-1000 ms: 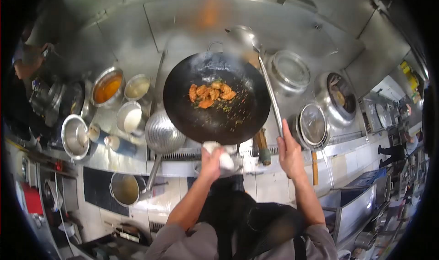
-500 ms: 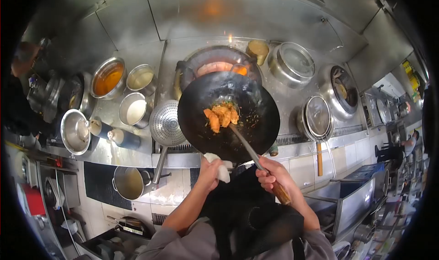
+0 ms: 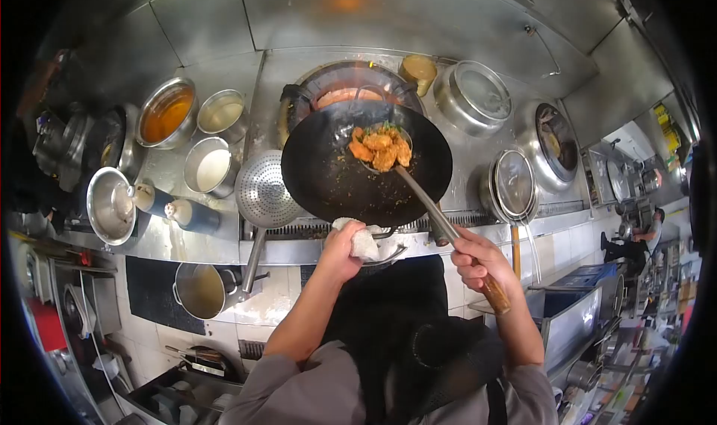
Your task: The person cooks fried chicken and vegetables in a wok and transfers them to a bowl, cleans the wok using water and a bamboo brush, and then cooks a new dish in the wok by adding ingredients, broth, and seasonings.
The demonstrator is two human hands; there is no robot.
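Note:
A black wok (image 3: 336, 178) sits in front of the round burner (image 3: 299, 96), over the counter's front part. My left hand (image 3: 343, 252) grips a white cloth (image 3: 364, 243) at the wok's near edge; the handle under the cloth is hidden. My right hand (image 3: 482, 259) is closed round the wooden-ended handle of a long ladle (image 3: 427, 201). The ladle's bowl is inside the wok, heaped with orange-brown food pieces (image 3: 383, 149). Small bits dot the wok's dark surface. A perforated metal strainer (image 3: 266, 190) lies left of the wok.
To the left stand a bowl of orange liquid (image 3: 166, 119), two pots of pale contents, squeeze bottles (image 3: 194, 214) and a metal bowl (image 3: 112, 208). On the right are a lidded pot (image 3: 478, 96) and wire strainers (image 3: 514, 186). A seated person (image 3: 642, 238) is far right.
The wok moved toward me off the burner, then slightly back and left. My right hand lowered the ladle into the wok, and the food is now gathered in its bowl.

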